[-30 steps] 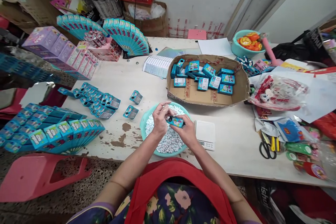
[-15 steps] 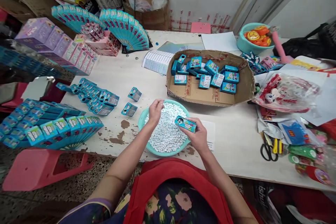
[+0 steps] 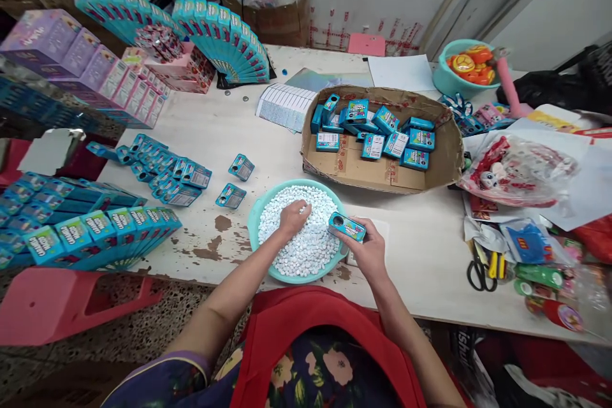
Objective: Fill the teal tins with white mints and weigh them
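Note:
A turquoise basin (image 3: 254, 223) full of small white candies (image 3: 306, 248) stands at the table's front edge. Over the heap is my left hand (image 3: 294, 217), its fingers curled together and the tips among the candies. My right hand (image 3: 367, 247) grips a small blue candy box (image 3: 347, 227) at the basin's right rim. That box lies tilted, with a dark round hole in its end facing left. Two similar boxes, a nearer blue box (image 3: 231, 196) and a farther blue box (image 3: 241, 167), rest on the table left of the basin.
Behind the basin, a cardboard tray (image 3: 358, 172) holds several blue boxes. To the left are grouped blue boxes (image 3: 167, 169) and fanned box displays (image 3: 105, 233). Scissors (image 3: 480, 271) and a plastic bag of toys (image 3: 521, 169) lie right. A pink stool (image 3: 43, 306) stands lower left.
My left hand has moved from above the basin's back left down to the candies in the middle. The box in my right hand has shifted slightly right, and its hole looks darker.

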